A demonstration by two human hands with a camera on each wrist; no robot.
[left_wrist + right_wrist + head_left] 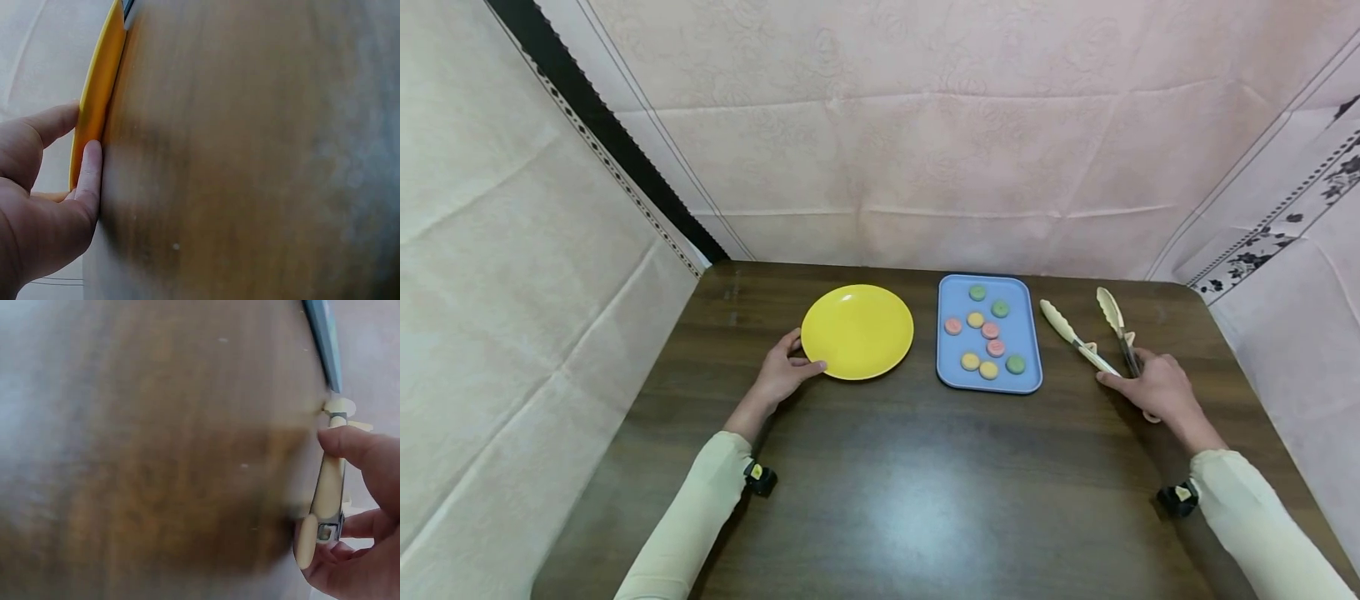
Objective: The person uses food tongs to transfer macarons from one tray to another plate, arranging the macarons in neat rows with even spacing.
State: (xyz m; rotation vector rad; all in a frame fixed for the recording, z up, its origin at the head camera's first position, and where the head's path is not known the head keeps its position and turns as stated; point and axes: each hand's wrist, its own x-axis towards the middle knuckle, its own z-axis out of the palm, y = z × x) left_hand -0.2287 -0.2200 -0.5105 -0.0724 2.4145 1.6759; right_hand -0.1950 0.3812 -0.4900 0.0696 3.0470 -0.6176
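My left hand (779,374) is at the near left edge of a round yellow plate (859,332) on the table. In the left wrist view, its fingers (92,164) and thumb grip the plate's edge from two sides. A pair of tongs (1108,305) with cream tips and cream handle grips is held in my right hand (1159,388), its two arms spread apart and pointing away from me. In the right wrist view, the thumb lies along one arm of the tongs (329,487), with the other fingers bent behind. Both tong tips have nothing between them.
Between plate and tongs lies a blue rectangular tray (949,377) bearing several small round macaron-like pieces in green (1016,364), pink (996,348) and yellow (970,362). The brown wooden table (925,492) ends at a pale patterned cloth backdrop (925,167), with cloth on both sides.
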